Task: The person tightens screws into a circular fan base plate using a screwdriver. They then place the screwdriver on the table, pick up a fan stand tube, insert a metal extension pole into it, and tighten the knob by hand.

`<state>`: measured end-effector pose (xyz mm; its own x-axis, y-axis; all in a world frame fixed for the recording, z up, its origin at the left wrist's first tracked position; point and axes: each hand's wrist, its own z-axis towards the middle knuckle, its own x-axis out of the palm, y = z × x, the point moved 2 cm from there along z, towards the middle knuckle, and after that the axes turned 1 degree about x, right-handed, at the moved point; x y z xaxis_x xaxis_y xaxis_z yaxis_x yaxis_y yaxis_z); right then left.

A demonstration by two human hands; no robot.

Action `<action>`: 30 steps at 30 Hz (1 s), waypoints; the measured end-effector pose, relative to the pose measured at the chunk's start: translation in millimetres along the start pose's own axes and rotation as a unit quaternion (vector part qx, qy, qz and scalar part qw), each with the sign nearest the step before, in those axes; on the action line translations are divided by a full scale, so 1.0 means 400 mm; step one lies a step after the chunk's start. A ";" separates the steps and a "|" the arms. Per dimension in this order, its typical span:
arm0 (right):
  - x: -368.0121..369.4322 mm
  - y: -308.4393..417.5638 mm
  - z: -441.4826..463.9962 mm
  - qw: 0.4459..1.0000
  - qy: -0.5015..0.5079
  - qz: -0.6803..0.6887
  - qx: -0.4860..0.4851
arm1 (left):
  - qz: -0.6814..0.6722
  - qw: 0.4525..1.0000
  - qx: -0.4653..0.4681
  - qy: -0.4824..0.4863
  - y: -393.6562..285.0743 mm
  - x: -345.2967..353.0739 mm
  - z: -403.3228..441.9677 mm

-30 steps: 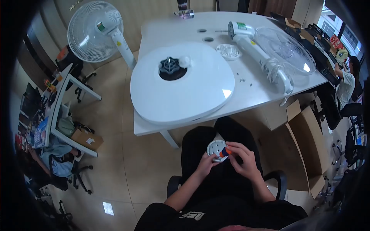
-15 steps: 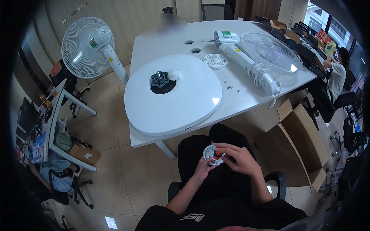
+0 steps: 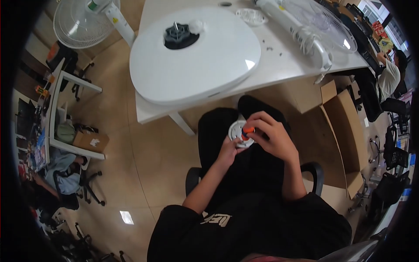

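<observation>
Above my lap, my left hand (image 3: 228, 153) is closed on the rim of a round white plastic part (image 3: 235, 128), which has small holes in its face. My right hand (image 3: 274, 136) pinches the orange and dark handle of a screwdriver (image 3: 248, 130), upright against the face of that part. The screwdriver's tip is hidden. On the table in front lies a large white fan base (image 3: 196, 74). A dark ribbed knob (image 3: 178, 34) and a crumpled clear plastic bag (image 3: 196, 26) rest at its round dark recess.
On the white table (image 3: 288, 65) lie small screws (image 3: 268, 48), a white vented cover (image 3: 252, 16), a fan pole (image 3: 301, 37) with coiled cord and a fan grille (image 3: 325, 24). An assembled fan (image 3: 85, 24) stands left. An open cardboard box (image 3: 345, 135) sits right; a person (image 3: 388, 78) sits beyond.
My view has tilted down, so the table and fan sit higher in the picture. Both hands keep their hold on the white part and screwdriver; the right fingers have shifted slightly on the handle.
</observation>
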<state>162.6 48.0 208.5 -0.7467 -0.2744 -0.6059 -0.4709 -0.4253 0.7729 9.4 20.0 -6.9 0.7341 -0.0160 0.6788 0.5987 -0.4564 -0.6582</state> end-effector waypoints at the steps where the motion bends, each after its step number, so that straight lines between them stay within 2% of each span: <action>1: 0.002 -0.003 0.004 1.000 -0.013 -0.001 -0.022 | -0.001 1.000 0.000 -0.005 0.001 -0.004 0.008; 6: 0.011 -0.025 -0.006 0.997 -0.034 0.001 -0.062 | 0.006 1.000 -0.009 -0.021 -0.015 0.004 -0.004; 13: 0.011 -0.020 -0.011 0.999 -0.023 -0.018 -0.024 | 0.011 1.000 -0.001 -0.014 -0.033 0.020 -0.020; 16: 0.012 -0.014 -0.011 1.000 -0.011 0.015 -0.006 | 0.011 1.000 0.000 -0.013 -0.030 0.017 -0.019; 19: 0.009 -0.002 -0.004 0.997 -0.032 0.055 -0.031 | 0.009 1.000 0.002 -0.005 -0.024 0.010 -0.016; 22: 0.016 -0.021 -0.004 0.995 -0.051 0.022 -0.079 | 0.002 1.000 0.004 -0.007 -0.021 0.008 -0.014; 30: 0.013 -0.016 -0.006 1.000 -0.015 0.006 -0.016 | 0.021 1.000 -0.005 -0.014 -0.032 0.018 -0.023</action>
<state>162.7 47.0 200.1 -0.7662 -0.2532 -0.5907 -0.4478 -0.4489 0.7733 3.9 17.6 9.5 0.7670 -0.0112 0.6415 0.5642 -0.4642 -0.6827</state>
